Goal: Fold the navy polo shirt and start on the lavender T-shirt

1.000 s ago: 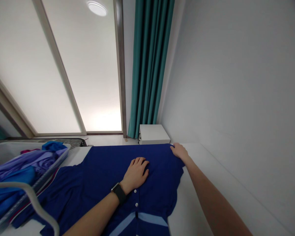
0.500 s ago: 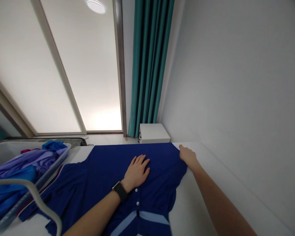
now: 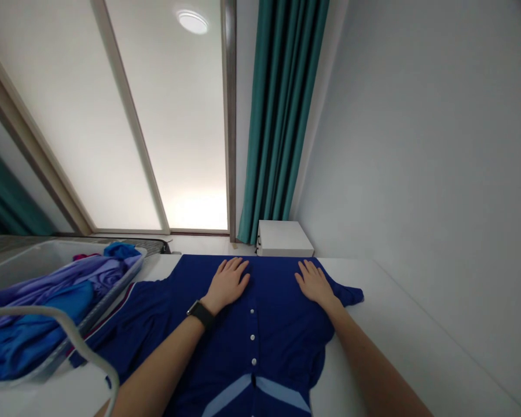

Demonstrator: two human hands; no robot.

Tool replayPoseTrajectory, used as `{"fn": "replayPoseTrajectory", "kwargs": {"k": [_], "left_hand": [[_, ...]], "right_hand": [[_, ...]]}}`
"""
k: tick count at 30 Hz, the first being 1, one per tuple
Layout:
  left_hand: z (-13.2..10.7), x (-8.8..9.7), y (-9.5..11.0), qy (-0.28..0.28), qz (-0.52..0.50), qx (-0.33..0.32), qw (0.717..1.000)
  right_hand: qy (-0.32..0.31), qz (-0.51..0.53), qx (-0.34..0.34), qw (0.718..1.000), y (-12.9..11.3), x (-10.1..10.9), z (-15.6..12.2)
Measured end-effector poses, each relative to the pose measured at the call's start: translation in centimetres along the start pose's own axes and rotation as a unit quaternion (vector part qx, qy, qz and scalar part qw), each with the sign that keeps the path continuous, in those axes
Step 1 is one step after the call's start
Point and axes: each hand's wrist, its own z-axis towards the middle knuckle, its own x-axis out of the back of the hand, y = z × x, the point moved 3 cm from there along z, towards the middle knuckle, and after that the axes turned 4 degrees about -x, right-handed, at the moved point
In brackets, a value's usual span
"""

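Pressing palm-down with left hand (image 3: 226, 282), fingers spread, gripping nothing, on dark blue garment (image 3: 282, 341) laid across white table (image 3: 395, 324). Same with right hand (image 3: 315, 284), open and flat, just right of button row (image 3: 252, 337). Bare tabletop right of the cloth, up to wall (image 3: 417, 174). Laundry basket (image 3: 113, 285) crowding the left edge.

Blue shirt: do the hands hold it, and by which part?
Nothing held: left hand and right hand lie flat on the shirt, near its far edge.
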Motion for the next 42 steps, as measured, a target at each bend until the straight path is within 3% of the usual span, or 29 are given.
{"fn": "replayPoseTrajectory", "kwargs": {"k": [3, 6, 10, 14, 17, 20, 26, 29, 32, 36, 39, 42], "left_hand": [[-0.4, -0.9, -2.9, -0.04, 0.035, 0.065, 0.996], [-0.8, -1.8, -3.7, -0.061, 0.042, 0.086, 0.994], [-1.4, -2.0, -4.4, -0.066, 0.042, 0.1, 0.992], [-2.4, -1.6, -6.5, -0.062, 0.047, 0.127, 0.989], [-3.1, -1.2, -7.5, -0.064, 0.052, 0.143, 0.986], [-3.3, -1.0, -6.7, -0.062, 0.058, 0.144, 0.986], [-2.9, -1.3, -3.2, -0.051, 0.038, 0.117, 0.991], [-2.8, -1.3, -2.9, -0.046, 0.033, 0.122, 0.991], [-3.5, -0.5, -3.7, -0.055, 0.026, 0.106, 0.993], [-5.6, 1.0, -6.1, -0.059, 0.038, 0.034, 0.997], [-7.1, 1.4, -8.2, -0.063, 0.045, 0.044, 0.996], [-7.4, 1.4, -9.2, -0.07, 0.038, 0.066, 0.995]], "right_hand": [[-0.024, 0.005, -0.011, 1.0, 1.3, -0.4, 1.0], [-0.032, -0.014, -0.021, 0.999, 1.4, -0.2, 1.4], [-0.012, -0.033, 0.001, 0.999, -1.1, 0.3, 0.5], [0.012, -0.021, 0.059, 0.998, -4.5, 0.7, -1.1], [0.006, 0.003, 0.065, 0.998, -5.4, 0.7, -2.1], [-0.006, 0.009, 0.054, 0.999, -4.5, 0.5, -2.8], [-0.008, -0.012, 0.028, 0.999, -1.0, 0.2, -4.1], [-0.006, -0.02, 0.023, 1.0, -0.6, 0.5, -4.6], [0.014, -0.039, 0.036, 0.998, -2.0, 1.1, -5.2], [0.002, -0.006, 0.097, 0.995, -5.8, 1.2, -6.6], [-0.019, 0.029, 0.114, 0.993, -7.8, 0.9, -7.1], [-0.017, 0.029, 0.126, 0.991, -8.2, 0.9, -6.6]]}}
